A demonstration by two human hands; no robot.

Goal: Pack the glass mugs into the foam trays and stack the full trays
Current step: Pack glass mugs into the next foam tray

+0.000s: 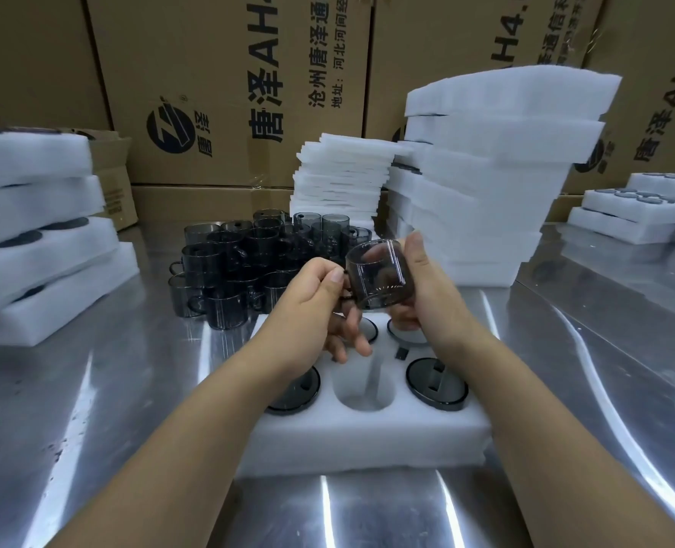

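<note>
Seen from the head, both hands are close together and both hold one dark glass mug point(379, 278). The left hand point(312, 298) pinches the handle. The right hand point(426, 294) wraps round the side. I think two hands make the slippery glass safer while it is turned the right way.

The mug is up in the air, tipped over, above the back of the foam tray point(367, 437), which sits on the shiny desk point(565, 369). The middle front hole point(361, 389) is free, between two packed mugs point(436, 383), so the mug most likely goes there. The way straight down looks open.

Just behind the tray stand loose mugs point(240, 263). Full trays point(43, 239) are piled on the left. A tall foam stack point(486, 172) stands close on the right, so a wide swing could bump it.
</note>
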